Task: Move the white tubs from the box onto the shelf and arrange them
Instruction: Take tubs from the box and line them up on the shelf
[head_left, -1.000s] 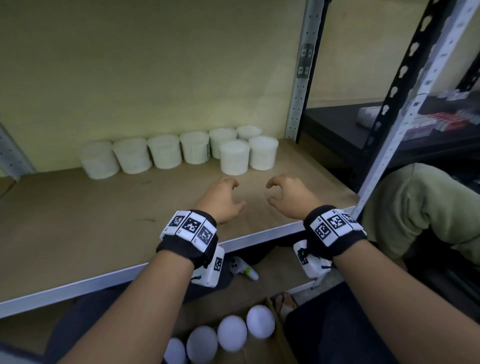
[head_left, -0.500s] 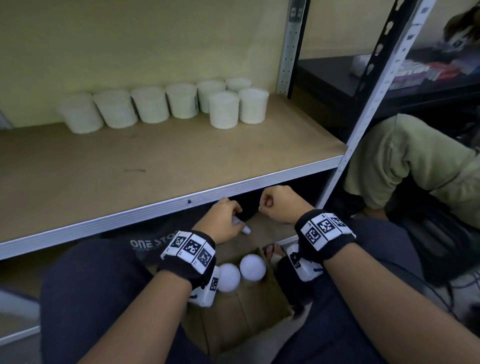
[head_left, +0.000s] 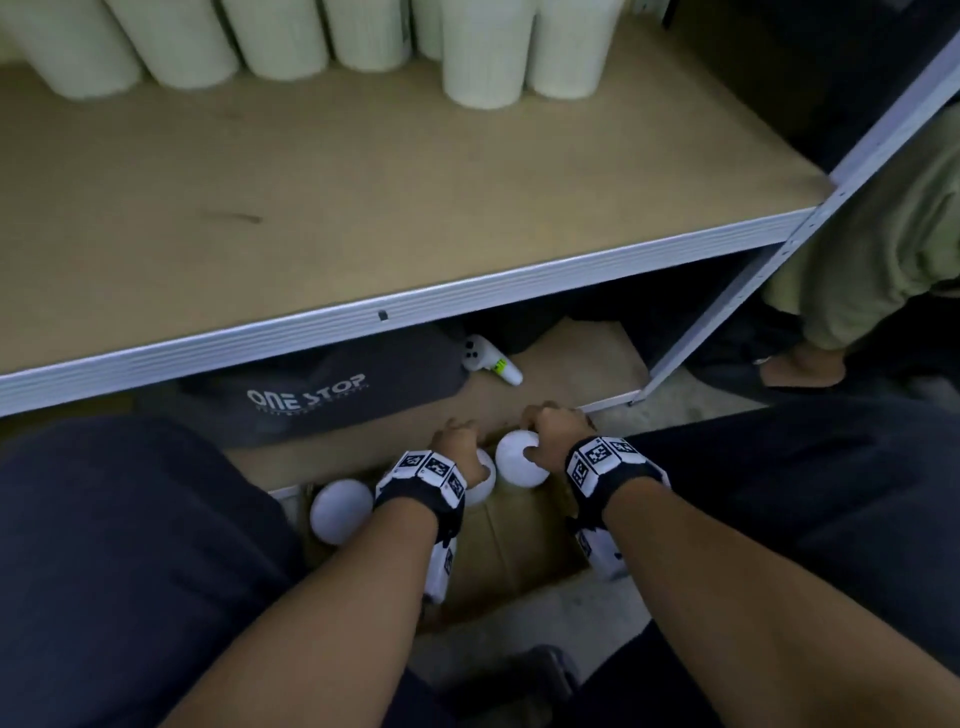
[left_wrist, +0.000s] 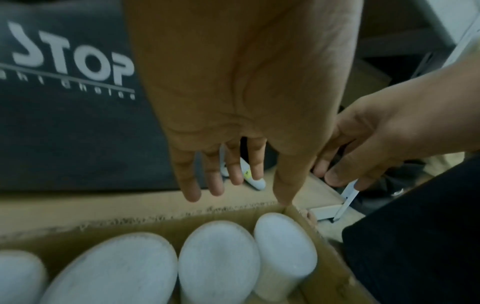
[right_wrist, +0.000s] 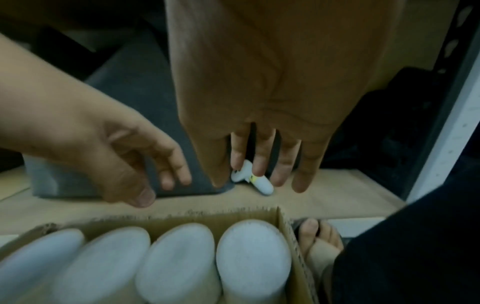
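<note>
Several white tubs stand in a row at the back of the wooden shelf. Below it, an open cardboard box holds more white tubs, lids up. My left hand hovers over the box's far edge with straight fingers and holds nothing. My right hand hangs beside it above the rightmost tub, its fingers extended and empty. In both wrist views neither hand touches a tub.
A dark bag printed "ONE STOP" and a white controller lie under the shelf behind the box. The shelf's metal upright stands to the right. Another person's olive trouser leg is beyond it. My knees flank the box.
Both hands came off the shelf, dropped below its front edge and reached the box. Their curled fingers have straightened. The view tilted down.
</note>
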